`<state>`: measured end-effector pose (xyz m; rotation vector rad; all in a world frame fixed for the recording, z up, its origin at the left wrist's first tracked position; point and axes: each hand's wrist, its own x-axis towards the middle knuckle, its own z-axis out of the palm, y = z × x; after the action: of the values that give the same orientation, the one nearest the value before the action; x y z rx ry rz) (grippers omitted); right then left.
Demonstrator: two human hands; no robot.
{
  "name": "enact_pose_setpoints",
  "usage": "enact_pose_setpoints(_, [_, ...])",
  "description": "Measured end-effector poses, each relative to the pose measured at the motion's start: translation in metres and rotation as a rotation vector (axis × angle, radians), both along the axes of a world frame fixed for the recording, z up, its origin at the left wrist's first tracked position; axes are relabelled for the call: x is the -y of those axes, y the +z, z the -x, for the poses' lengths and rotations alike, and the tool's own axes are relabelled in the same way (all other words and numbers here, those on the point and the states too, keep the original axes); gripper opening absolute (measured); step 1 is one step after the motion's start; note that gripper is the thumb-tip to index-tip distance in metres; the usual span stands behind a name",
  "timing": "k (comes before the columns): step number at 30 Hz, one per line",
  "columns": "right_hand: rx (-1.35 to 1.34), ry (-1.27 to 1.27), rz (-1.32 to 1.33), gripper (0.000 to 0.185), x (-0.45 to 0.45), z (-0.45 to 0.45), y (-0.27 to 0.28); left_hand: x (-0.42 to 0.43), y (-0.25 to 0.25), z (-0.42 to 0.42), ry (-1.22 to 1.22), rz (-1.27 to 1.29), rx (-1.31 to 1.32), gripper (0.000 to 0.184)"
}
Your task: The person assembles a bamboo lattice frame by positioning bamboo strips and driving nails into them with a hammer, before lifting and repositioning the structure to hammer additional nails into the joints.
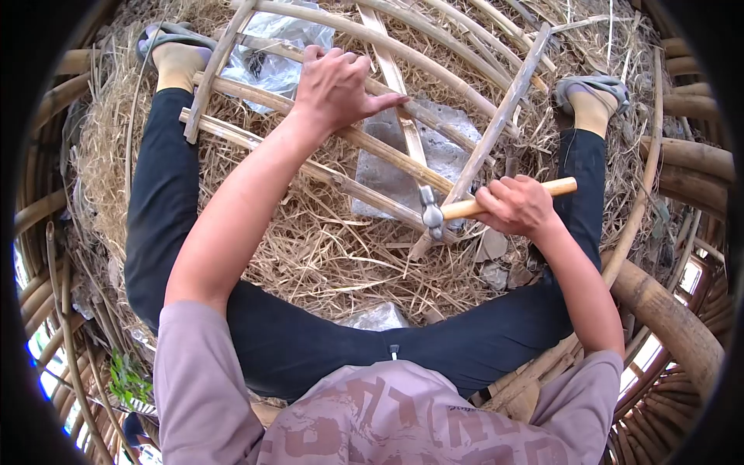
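Observation:
A frame of wooden slats point(387, 159) lies between the legs, with several long slats crossed by shorter ones. My left hand point(333, 87) is closed over one of its long slats, thumb stretched out to the right. In my right hand point(515, 205) is a hammer point(462, 209), gripped around its wooden handle. Its metal head is over the frame's lower right corner, where a long slat meets the right cross slat point(500, 112); whether it touches the wood I cannot tell. A flat grey stone slab point(453, 136) shows beneath the frame.
Dry straw point(310, 248) covers the ground. Clear plastic point(283, 58) lies under the frame's upper left, and another piece point(378, 316) near my lap. My sandalled feet flank the frame. Thick bamboo poles point(666, 318) curve along the right, with more bamboo at the left.

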<state>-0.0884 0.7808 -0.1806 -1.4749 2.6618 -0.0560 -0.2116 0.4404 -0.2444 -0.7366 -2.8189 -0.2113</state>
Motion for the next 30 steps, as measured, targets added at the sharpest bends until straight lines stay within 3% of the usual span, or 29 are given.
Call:
enact_pose_setpoints(6, [0.037, -0.176, 0.158, 0.023, -0.013, -0.028, 0.004, -0.005, 0.019, -0.012, 0.079, -0.006, 0.080, 0.079])
enact_pose_setpoints(10, [0.194, -0.619, 0.369, 0.023, -0.003, -0.033, 0.023, -0.009, 0.030, -0.020, 0.087, -0.023, 0.000, 0.079])
enact_pose_setpoints(15, [0.350, -1.127, 0.763, 0.029, 0.016, -0.039, 0.055, -0.035, 0.058, -0.026, 0.284, -0.036, 0.022, 0.079])
enact_pose_setpoints(18, [0.337, -1.236, 1.075, 0.026, 0.002, -0.057, 0.035, -0.054, 0.069, -0.030, 0.319, -0.143, -0.102, 0.083])
enact_pose_setpoints(19, [0.364, -1.250, 1.217, 0.026, 0.007, -0.060, 0.045, -0.061, 0.084, -0.034, 0.369, -0.105, 0.042, 0.088])
enact_pose_setpoints(22, [0.472, -1.267, 1.521, 0.029, 0.004, -0.070, 0.064, -0.076, 0.090, -0.057, 0.412, -0.135, 0.008, 0.093])
enact_pose_setpoints(23, [0.478, -1.280, 1.558, 0.029, -0.001, -0.071, 0.070, -0.082, 0.106, -0.068, 0.430, -0.122, 0.156, 0.096])
enact_pose_setpoints(26, [0.401, -1.250, 1.502, 0.030, -0.022, -0.069, 0.062, -0.096, 0.089, -0.096, 0.512, -0.124, 0.123, 0.089])
enact_pose_setpoints(30, [0.493, -1.240, 1.625, 0.031, -0.016, -0.066, 0.072, -0.119, 0.064, -0.129, 0.669, -0.267, 0.252, 0.076])
